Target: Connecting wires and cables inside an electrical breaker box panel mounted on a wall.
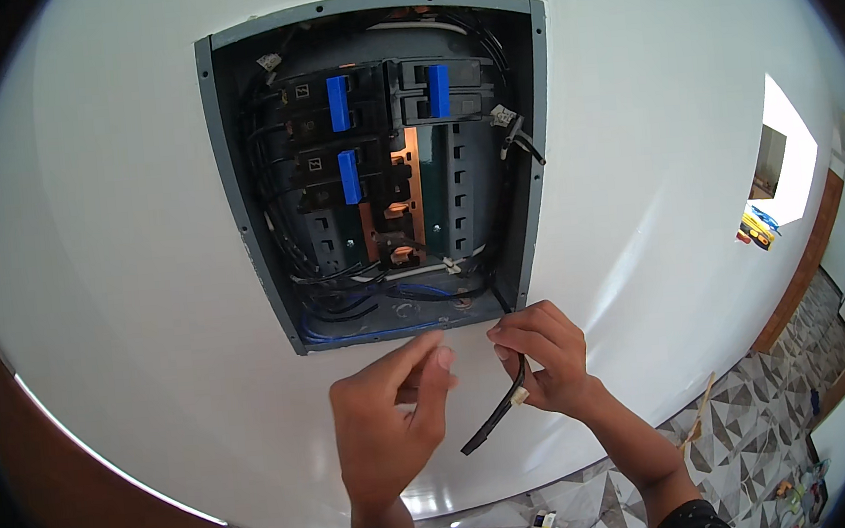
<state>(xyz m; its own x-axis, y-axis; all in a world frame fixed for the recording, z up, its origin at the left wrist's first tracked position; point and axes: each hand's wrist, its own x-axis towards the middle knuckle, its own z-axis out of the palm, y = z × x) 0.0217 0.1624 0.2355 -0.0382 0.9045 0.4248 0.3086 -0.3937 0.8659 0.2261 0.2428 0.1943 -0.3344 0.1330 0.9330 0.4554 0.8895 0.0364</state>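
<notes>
My right hand (549,358) is closed on a pair of black wires (495,425) just under the panel's lower right corner. Their loose ends hang down to the left, with a small pale tape tag (519,395) wrapped round them. Left of those wires, my left hand (390,420) is raised with curled fingers, thumb and forefinger drawn close together. Whether anything small lies between its fingertips cannot be made out. Above both hands is the grey electrical panel box (215,131), set in the wall. The wires run up over its lower edge into it.
Inside the box are black circuit breakers (308,131) with blue levers (439,91), a copper bar (414,180), and blue wires (333,329). Another tagged black wire bundle (517,135) pokes out at the right. A wall opening (782,161) and patterned floor (753,427) lie right.
</notes>
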